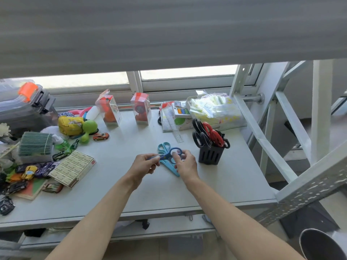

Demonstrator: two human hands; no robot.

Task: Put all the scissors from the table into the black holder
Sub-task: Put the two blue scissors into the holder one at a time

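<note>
A dark blue pair of scissors (170, 154) is held above the white table (131, 184) between both hands. My left hand (143, 166) pinches its blade end and my right hand (185, 164) grips its handle loops. Beneath them a light blue pair of scissors (165, 147) lies flat on the table, partly hidden by my hands. To the right stands the black holder (211, 155), with black scissors (200, 134) and red scissors (212, 133) standing in it, handles up.
Toy cars, a box of erasers (72, 168), a green toy and a yellow pouch crowd the left of the table. Two clear toy boxes (140, 107), a ruler (175, 131) and a bag of packets (216, 107) stand at the back. A metal ladder frame (281, 147) rises on the right.
</note>
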